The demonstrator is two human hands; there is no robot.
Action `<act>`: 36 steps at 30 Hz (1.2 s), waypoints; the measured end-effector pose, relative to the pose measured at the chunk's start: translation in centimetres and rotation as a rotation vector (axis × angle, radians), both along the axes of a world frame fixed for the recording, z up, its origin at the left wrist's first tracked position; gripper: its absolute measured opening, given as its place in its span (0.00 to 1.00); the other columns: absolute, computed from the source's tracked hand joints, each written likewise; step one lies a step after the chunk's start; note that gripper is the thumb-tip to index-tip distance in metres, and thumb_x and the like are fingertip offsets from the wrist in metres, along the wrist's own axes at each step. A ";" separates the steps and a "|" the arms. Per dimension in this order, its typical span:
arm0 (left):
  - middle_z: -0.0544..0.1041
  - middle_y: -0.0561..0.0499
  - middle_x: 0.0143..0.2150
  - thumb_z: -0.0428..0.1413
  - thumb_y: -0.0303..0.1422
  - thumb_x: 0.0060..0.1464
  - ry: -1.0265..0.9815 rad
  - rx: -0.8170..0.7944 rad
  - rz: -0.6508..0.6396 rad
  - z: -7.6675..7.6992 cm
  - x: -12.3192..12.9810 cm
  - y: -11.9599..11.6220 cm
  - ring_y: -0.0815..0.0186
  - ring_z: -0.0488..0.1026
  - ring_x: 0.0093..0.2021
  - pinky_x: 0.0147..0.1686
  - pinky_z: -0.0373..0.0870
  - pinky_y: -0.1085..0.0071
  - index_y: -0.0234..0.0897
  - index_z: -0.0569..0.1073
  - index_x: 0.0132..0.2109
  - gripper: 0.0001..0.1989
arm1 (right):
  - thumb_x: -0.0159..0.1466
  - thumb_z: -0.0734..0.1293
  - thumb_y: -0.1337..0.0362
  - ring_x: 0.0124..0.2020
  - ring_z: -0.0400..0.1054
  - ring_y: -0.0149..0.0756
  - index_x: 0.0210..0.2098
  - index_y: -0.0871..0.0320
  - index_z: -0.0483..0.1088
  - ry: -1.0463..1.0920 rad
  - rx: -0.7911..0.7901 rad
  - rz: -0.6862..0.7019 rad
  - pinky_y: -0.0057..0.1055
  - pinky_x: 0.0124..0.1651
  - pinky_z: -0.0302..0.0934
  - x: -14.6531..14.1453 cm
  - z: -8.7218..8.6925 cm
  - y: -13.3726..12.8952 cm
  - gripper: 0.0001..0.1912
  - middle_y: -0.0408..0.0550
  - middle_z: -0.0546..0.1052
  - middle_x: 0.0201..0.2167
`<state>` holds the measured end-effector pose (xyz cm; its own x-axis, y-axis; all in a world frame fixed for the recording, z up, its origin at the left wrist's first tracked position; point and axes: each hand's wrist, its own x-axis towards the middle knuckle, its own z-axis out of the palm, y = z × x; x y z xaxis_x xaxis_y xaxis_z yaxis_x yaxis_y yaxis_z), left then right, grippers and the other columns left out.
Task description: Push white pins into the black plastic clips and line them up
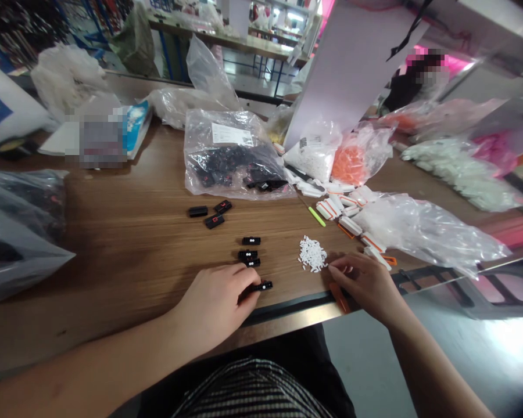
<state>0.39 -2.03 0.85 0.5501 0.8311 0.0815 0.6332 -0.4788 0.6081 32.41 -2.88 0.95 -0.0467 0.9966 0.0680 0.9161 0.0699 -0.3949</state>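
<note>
Left hand (218, 296): pinched black piece (264, 285) at its 3 o'clock, seemingly to steady it | Right hand (366, 284): fingertips bunched, whether gripping anything couldn't tell | White pellets (312, 254): heaped at right hand's 10 o'clock, presumably for easy reach

The worktop (135, 238) is brown wood-grain; black blocks (251, 240) bear white dots, the pellets (312, 254) are white, the bagged pieces (347, 166) toward two o'clock orange.

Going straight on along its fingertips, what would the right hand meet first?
The right hand would likely meet the pile of small white pieces first; whether it already touches the edge is unclear.
</note>
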 end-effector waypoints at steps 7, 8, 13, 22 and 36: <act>0.77 0.54 0.34 0.57 0.27 0.58 -0.001 0.000 -0.005 -0.1 0.0 0.0 0.66 0.72 0.31 0.31 0.65 0.69 0.39 0.74 0.37 0.03 | 0.62 0.66 0.50 0.26 0.71 0.37 0.29 0.53 0.79 0.069 -0.108 -0.102 0.34 0.30 0.63 0.9 0.4 -0.1 0.16 0.45 0.80 0.27; 0.77 0.54 0.34 0.57 0.27 0.58 -0.003 0.001 -0.004 0.0 0.0 0.0 0.66 0.72 0.31 0.31 0.65 0.69 0.39 0.75 0.37 0.03 | 0.62 0.66 0.49 0.26 0.71 0.37 0.29 0.53 0.79 0.092 -0.123 -0.102 0.33 0.30 0.63 1.1 0.4 -0.1 0.17 0.45 0.81 0.28; 0.77 0.54 0.34 0.58 0.27 0.57 0.009 -0.002 -0.001 0.2 0.2 0.1 0.66 0.72 0.30 0.30 0.65 0.69 0.39 0.75 0.38 0.03 | 0.63 0.68 0.50 0.35 0.75 0.41 0.37 0.52 0.81 0.195 -0.115 -0.067 0.34 0.35 0.68 1.9 -0.3 -0.2 0.15 0.48 0.83 0.39; 0.77 0.53 0.34 0.58 0.28 0.58 0.035 -0.002 -0.005 0.3 0.1 0.1 0.66 0.73 0.31 0.30 0.66 0.69 0.39 0.76 0.37 0.02 | 0.65 0.66 0.53 0.43 0.75 0.45 0.35 0.52 0.80 0.068 -0.029 0.056 0.44 0.49 0.68 1.5 -0.4 -0.2 0.13 0.50 0.81 0.42; 0.77 0.53 0.37 0.58 0.30 0.59 0.030 -0.044 0.002 0.3 0.0 0.0 0.64 0.74 0.32 0.33 0.68 0.67 0.39 0.75 0.39 0.02 | 0.65 0.66 0.52 0.36 0.73 0.43 0.31 0.52 0.76 0.090 0.053 0.043 0.39 0.42 0.64 -1.7 1.2 -0.6 0.13 0.47 0.80 0.34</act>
<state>0.43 -2.07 1.20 0.5501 0.8346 0.0281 0.6526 -0.4506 0.6091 30.73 -3.50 2.13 -0.0809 0.9887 0.1260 0.8729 0.1313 -0.4699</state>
